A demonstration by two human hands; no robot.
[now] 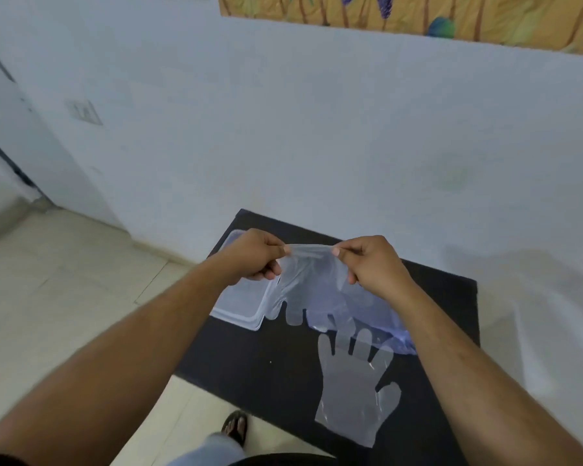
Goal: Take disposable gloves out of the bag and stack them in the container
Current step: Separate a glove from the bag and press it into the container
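A clear disposable glove [308,284] hangs above the table, fingers down, stretched by its cuff between both hands. My left hand [254,255] pinches the cuff's left corner and my right hand [372,262] pinches the right corner. Below my left hand lies a shallow clear plastic container [239,306] on the black table [266,361]. A bluish plastic bag [389,326] lies under my right wrist, partly hidden by the held glove. A second clear glove [355,388] lies flat on the table near the front, fingers pointing away from me.
The table stands against a pale wall [317,129]. Beige floor tiles [64,280] stretch to the left. A sandalled foot [235,427] shows beside the table's near-left edge.
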